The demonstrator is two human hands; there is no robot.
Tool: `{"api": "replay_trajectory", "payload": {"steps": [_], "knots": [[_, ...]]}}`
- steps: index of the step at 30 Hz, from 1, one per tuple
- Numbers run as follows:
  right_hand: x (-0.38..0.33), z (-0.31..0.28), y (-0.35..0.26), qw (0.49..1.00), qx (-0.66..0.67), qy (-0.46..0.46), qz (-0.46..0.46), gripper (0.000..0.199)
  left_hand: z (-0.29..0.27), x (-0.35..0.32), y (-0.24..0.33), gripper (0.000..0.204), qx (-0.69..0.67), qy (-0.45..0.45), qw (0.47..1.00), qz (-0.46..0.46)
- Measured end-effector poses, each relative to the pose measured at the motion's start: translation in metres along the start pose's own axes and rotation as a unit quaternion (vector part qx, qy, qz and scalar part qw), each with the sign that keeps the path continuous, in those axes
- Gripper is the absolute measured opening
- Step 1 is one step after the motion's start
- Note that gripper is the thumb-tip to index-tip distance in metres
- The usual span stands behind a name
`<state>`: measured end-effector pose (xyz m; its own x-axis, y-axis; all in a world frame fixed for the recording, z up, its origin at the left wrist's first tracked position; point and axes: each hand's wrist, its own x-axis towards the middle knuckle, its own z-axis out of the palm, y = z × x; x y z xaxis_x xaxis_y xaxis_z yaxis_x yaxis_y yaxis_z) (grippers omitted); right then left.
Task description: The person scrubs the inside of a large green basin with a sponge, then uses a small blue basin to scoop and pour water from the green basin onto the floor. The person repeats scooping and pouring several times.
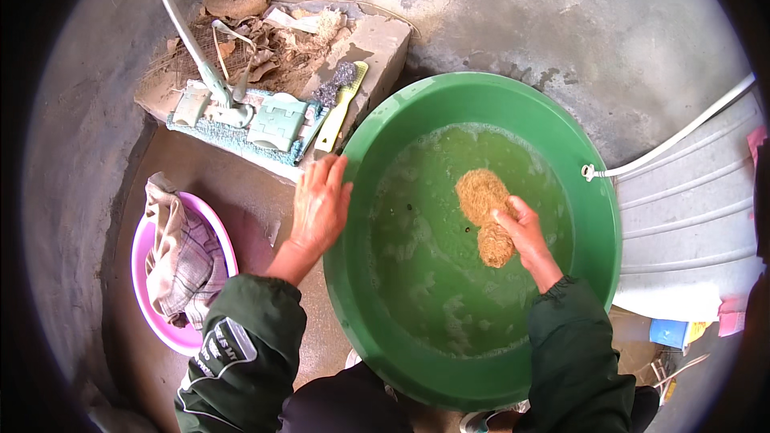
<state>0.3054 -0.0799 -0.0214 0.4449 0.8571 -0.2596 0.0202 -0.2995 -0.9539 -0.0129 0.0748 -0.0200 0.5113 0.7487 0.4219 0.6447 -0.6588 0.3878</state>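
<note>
A big green plastic basin (597, 224) stands on the concrete floor with shallow soapy water in it. My right hand (525, 232) is inside the basin, shut on a tan fibre scrubber (485, 212) that rests against the wet bottom. My left hand (319, 207) lies flat with fingers spread on the outside of the basin's left rim. Both forearms are in dark green sleeves.
A small pink bowl (144, 252) with a checked cloth (180, 261) sits at the left. Behind it a concrete ledge (377, 44) carries a flat mop head (241, 124), a yellow brush (341, 108) and dry debris. A white hose (682, 132) hooks over the basin's right rim beside a grey ribbed tub (690, 216).
</note>
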Motion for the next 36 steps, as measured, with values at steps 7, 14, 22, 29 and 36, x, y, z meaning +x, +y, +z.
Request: {"api": "replay_trajectory", "payload": {"steps": [7,14,22,29,36], "knots": [[-0.016,0.009,-0.125,0.977,0.112,0.005,-0.180,0.036,0.008,0.038,-0.030,0.038,0.196,-0.071,0.977,-0.049],[-0.026,0.016,-0.118,0.989,0.105,-0.005,-0.108,0.037,0.025,0.048,-0.039,0.030,0.176,-0.020,0.978,-0.109],[-0.042,0.012,-0.139,0.986,0.085,0.023,-0.142,0.038,0.025,0.053,-0.034,0.025,0.135,-0.011,0.981,-0.138],[0.000,-0.012,-0.079,0.892,-0.166,0.242,-0.344,0.036,0.019,0.062,-0.036,0.016,0.119,-0.001,0.989,-0.092],[0.024,0.012,-0.038,0.991,-0.017,0.055,-0.123,0.028,0.006,0.039,-0.006,0.037,0.005,0.011,0.998,-0.054]]}}
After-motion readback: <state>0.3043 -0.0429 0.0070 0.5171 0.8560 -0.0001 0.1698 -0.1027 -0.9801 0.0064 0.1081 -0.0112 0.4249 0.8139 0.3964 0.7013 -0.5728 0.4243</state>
